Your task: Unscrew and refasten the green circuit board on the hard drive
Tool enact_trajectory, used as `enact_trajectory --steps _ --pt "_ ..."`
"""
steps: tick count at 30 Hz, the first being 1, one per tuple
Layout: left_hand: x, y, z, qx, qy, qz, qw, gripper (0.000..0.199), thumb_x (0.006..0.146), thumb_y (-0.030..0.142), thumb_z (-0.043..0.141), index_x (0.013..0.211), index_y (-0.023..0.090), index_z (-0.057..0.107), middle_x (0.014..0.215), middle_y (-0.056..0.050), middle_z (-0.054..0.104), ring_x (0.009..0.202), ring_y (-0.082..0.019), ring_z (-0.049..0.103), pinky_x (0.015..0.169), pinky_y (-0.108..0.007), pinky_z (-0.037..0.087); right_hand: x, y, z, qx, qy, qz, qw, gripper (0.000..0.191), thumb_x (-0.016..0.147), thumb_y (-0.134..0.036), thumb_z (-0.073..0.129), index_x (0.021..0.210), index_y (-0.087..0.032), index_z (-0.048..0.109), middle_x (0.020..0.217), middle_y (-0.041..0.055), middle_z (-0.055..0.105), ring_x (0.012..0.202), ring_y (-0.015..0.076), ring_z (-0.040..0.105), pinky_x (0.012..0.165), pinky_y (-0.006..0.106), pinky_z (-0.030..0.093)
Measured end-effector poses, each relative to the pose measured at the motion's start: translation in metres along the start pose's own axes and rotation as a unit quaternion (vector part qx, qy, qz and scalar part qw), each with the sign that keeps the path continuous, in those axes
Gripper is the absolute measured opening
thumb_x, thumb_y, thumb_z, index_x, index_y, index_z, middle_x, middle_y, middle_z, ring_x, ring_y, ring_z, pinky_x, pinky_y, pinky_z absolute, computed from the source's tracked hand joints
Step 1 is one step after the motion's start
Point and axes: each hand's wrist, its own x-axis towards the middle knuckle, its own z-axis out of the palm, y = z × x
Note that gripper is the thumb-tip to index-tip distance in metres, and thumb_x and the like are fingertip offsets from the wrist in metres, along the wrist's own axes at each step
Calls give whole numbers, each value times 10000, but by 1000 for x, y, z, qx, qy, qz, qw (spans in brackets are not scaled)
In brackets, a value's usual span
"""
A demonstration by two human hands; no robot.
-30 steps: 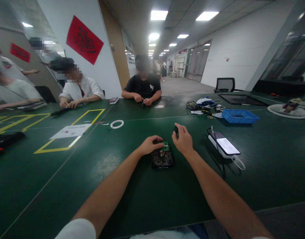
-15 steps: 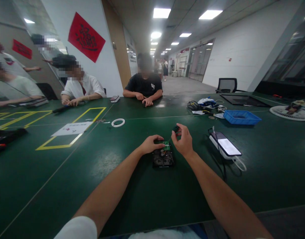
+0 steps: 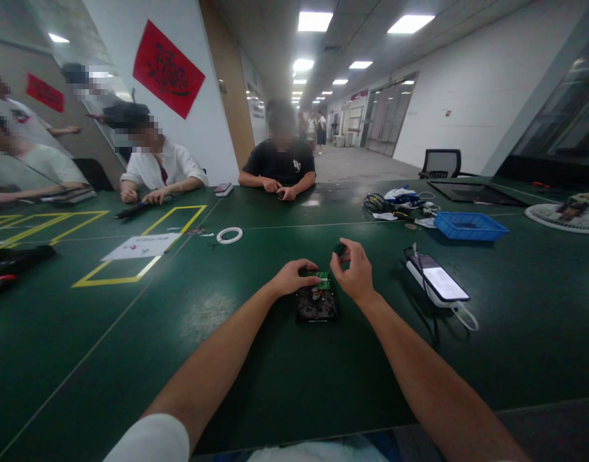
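A black hard drive (image 3: 317, 305) lies flat on the green table in front of me, with a small green circuit board (image 3: 323, 280) at its far end. My left hand (image 3: 297, 277) grips that end from the left, thumb on the board and fingers curled along the far edge. My right hand (image 3: 355, 269) is just to the right and a little above the drive. Its fingers pinch the dark handle of a small screwdriver (image 3: 339, 248); the thin shaft is hard to make out now, and its tip cannot be seen clearly.
To the right, a phone (image 3: 441, 279) with cables rests on a white block. Behind it stand a blue tray (image 3: 470, 226) and a heap of cables (image 3: 395, 204). A white ring (image 3: 230, 235) and a paper sheet (image 3: 140, 246) lie left. Several people sit across the table.
The view has shifted slightly. Both hands keep nearly the same places at the hard drive, and the screwdriver stays in my right hand's fingers.
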Motion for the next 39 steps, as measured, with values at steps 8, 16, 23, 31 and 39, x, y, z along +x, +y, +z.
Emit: enact_trajectory --steps 8,16,23,31,39 --pt "1 -1 -1 3 -1 -1 1000 450 798 471 776 1160 210 715 1152 -61 732 1090 -250 667 1009 -388 507 3 -4 -5 3 -13 2 1000 380 945 -351 582 1298 -225 520 1176 117 583 824 195 636 751 355 599" --pt "0 -3 -4 -2 -19 16 1000 358 874 359 687 1197 206 700 1171 -59 726 1068 -232 674 1003 -380 507 0 0 -2 6 -22 28 999 411 953 -368 572 1317 -210 465 1136 119 620 808 208 654 792 387 593" --pt "1 -3 -4 7 -21 1 1000 380 862 363 703 1211 211 694 1187 -57 722 1097 -234 664 1024 -383 496 1 -3 -2 41 -12 17 999 419 960 -356 564 1334 -199 459 1199 141 604 926 220 675 790 364 608" --pt "1 -1 -3 4 -19 6 1000 375 866 360 700 1199 186 697 1156 -66 726 1049 -228 673 988 -362 505 -1 2 3 40 15 -1 999 422 932 -413 634 1279 -217 496 1079 102 647 752 198 670 732 394 620" --pt "1 -5 -3 7 -18 11 1000 359 867 353 700 1194 207 704 1179 -57 723 1078 -233 669 1018 -374 493 -2 4 8 77 37 -13 996 428 947 -354 621 1320 -219 459 1162 131 663 859 223 721 767 403 643"
